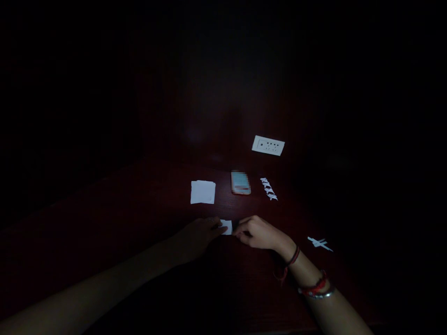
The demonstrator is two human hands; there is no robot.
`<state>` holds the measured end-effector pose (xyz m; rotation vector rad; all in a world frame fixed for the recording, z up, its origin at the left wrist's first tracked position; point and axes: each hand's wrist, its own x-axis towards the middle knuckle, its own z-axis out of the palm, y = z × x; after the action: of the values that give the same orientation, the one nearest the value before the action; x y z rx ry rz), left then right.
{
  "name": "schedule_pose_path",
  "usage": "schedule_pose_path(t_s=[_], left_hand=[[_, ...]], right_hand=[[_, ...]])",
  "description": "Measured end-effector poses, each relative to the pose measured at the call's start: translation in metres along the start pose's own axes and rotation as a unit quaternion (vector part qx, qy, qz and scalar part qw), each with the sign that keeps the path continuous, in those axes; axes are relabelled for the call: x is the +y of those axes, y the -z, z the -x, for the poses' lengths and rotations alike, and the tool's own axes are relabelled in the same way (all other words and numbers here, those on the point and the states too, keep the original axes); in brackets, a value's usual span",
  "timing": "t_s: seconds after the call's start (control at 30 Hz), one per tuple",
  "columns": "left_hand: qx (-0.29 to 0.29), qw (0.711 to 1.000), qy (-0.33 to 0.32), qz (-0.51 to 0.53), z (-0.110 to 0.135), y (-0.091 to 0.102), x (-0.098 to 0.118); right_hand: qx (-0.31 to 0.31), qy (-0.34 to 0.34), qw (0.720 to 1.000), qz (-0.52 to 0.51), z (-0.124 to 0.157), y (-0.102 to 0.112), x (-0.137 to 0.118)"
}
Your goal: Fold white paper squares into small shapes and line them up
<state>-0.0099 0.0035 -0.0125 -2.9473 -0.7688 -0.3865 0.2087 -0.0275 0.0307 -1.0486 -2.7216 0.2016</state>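
A small white piece of paper (227, 225) lies low over the dark red table between my two hands. My left hand (198, 238) is closed on its left side, with thumb and fingertips on the paper. At the paper's right edge my right hand (257, 232) has its fingers bent together in a pinch. Just beyond the hands, to the left, is a stack of white square sheets (203, 192). Shadow hides much of my left hand.
A phone-like device (240, 182) with a lit, blurred face lies behind the hands. Right of it sits a row of small folded paper pieces (268, 189). Thin paper strips (320, 243) lie crossed at the far right. A wall socket panel (268, 145) is at the back.
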Motion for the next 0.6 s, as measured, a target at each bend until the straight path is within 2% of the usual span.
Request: schedule_pose_path(t_s=[0.2,0.4,0.6], left_hand=[[0.024,0.999,-0.015,0.026,0.0026,-0.0041,-0.0037],[0.012,0.999,-0.001,0.037,0.0048,-0.0044,-0.0032],[0.019,0.999,0.018,0.026,0.0046,-0.0072,-0.0035]], right_hand=[[0.037,-0.040,0.998,0.039,0.0004,0.0007,-0.0003],[0.011,-0.030,0.998,0.059,0.0011,-0.0017,0.0024],[0.011,-0.021,0.997,0.070,0.0010,-0.0019,0.0027]])
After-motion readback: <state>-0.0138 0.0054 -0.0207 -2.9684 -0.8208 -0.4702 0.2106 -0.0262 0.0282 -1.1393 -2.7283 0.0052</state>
